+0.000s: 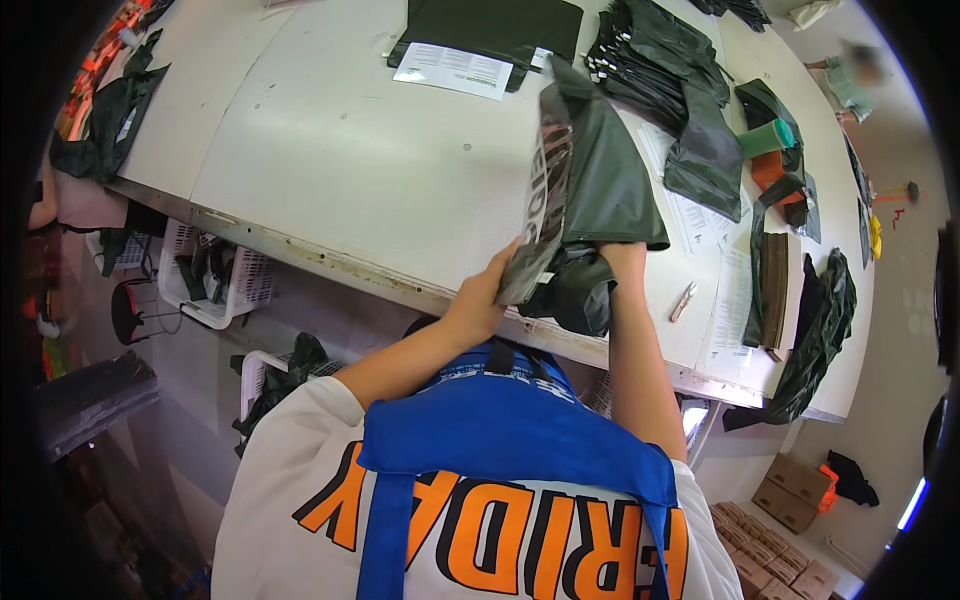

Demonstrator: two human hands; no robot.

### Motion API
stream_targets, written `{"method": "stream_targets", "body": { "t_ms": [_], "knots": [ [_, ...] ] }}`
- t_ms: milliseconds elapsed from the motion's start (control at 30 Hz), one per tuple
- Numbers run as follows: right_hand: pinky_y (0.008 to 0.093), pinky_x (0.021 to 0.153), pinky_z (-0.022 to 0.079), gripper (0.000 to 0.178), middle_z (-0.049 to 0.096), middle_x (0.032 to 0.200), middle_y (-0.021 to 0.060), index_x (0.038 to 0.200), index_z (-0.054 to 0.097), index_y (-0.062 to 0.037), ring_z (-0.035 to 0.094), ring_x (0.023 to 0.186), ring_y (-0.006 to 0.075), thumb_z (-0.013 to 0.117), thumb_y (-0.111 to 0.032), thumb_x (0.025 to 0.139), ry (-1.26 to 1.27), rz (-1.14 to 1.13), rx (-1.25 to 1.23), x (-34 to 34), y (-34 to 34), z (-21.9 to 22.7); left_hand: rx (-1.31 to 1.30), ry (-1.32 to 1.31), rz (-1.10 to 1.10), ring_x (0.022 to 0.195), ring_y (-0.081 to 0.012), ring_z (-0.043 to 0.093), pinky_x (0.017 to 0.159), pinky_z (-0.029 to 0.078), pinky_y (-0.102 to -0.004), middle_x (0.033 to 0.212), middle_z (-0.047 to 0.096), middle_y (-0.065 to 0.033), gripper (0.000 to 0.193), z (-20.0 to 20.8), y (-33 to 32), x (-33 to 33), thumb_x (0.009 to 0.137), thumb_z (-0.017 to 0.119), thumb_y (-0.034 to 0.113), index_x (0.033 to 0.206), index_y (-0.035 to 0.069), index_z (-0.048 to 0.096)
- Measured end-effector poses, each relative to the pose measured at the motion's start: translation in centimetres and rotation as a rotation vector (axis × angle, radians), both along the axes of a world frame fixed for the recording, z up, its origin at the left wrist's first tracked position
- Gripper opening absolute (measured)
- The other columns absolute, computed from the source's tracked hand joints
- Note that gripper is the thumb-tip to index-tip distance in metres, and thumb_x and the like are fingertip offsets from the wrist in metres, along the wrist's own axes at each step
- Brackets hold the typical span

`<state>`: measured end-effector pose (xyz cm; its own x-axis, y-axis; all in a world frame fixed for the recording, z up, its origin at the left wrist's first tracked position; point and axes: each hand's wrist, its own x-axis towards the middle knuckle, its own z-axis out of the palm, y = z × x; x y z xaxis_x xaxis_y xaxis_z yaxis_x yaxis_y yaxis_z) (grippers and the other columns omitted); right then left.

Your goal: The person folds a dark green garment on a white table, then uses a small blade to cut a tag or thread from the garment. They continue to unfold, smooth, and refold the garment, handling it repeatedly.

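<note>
In front of me, at the table's near edge, a folded dark green garment of shiny, coated-looking material [612, 190] stands tilted upright. Along its left side runs a clear plastic bag with printing [540, 200]. My left hand [490, 293] grips the lower left edge of this bag, fingers closed on the plastic. My right hand [624, 256] reaches in under the garment's lower edge, so its fingers are hidden. A bunched dark part of the garment [575, 295] hangs between my two hands. How far the garment sits inside the bag, I cannot tell.
On the white table [340, 170] lie a flat dark stack [490, 25] with a white sheet [455, 70], piled dark packages [660, 50], paper sheets [735, 290], a small cutter [684, 302] and a green cup [766, 139]. White baskets [225, 290] sit below. Another person [850, 80] is at the far right.
</note>
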<state>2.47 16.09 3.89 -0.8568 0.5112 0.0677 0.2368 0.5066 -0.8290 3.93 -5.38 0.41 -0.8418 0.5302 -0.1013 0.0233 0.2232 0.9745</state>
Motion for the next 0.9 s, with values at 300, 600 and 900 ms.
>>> {"method": "stream_targets", "body": {
  "t_ms": [300, 600, 900],
  "knots": [
    [0.0415, 0.088, 0.045, 0.038, 0.063, 0.105, 0.0261, 0.108, 0.062, 0.0034, 0.059, 0.102, 0.0408, 0.058, -0.025, 0.083, -0.466, 0.179, -0.159, -0.7, -2.3, 0.7, 0.803, -1.351, -0.284, 0.12, -0.024, 0.051, 0.102, 0.039, -0.0387, 0.132, 0.052, -0.0126, 0.059, -5.6, -5.2, -2.6, 0.081, 0.057, 0.013, 0.137, 0.005, 0.041],
    [0.0446, 0.092, 0.043, 0.033, 0.057, 0.119, 0.02, 0.112, 0.06, 0.0002, 0.056, 0.108, 0.0347, 0.051, -0.013, 0.083, -0.173, 0.461, 0.966, 1.0, -3.0, -4.4, 0.429, -0.854, -0.022, 0.118, -0.0226, 0.049, 0.1, 0.041, -0.0357, 0.131, 0.048, -0.0123, 0.081, -0.8, -2.2, -3.6, 0.073, 0.064, -0.002, 0.143, 0.005, 0.025],
    [0.0417, 0.105, 0.034, 0.042, 0.053, 0.13, 0.0154, 0.124, 0.056, -0.0062, 0.049, 0.12, 0.0324, 0.05, -0.023, 0.085, -0.219, 0.6, 0.79, -0.6, -1.6, -5.7, 0.466, -1.0, 0.054, 0.122, -0.025, 0.044, 0.104, 0.034, -0.0337, 0.134, 0.044, -0.0189, 0.077, -1.7, -2.9, -2.3, 0.075, 0.059, -0.001, 0.143, -0.003, 0.022]
  ]
}}
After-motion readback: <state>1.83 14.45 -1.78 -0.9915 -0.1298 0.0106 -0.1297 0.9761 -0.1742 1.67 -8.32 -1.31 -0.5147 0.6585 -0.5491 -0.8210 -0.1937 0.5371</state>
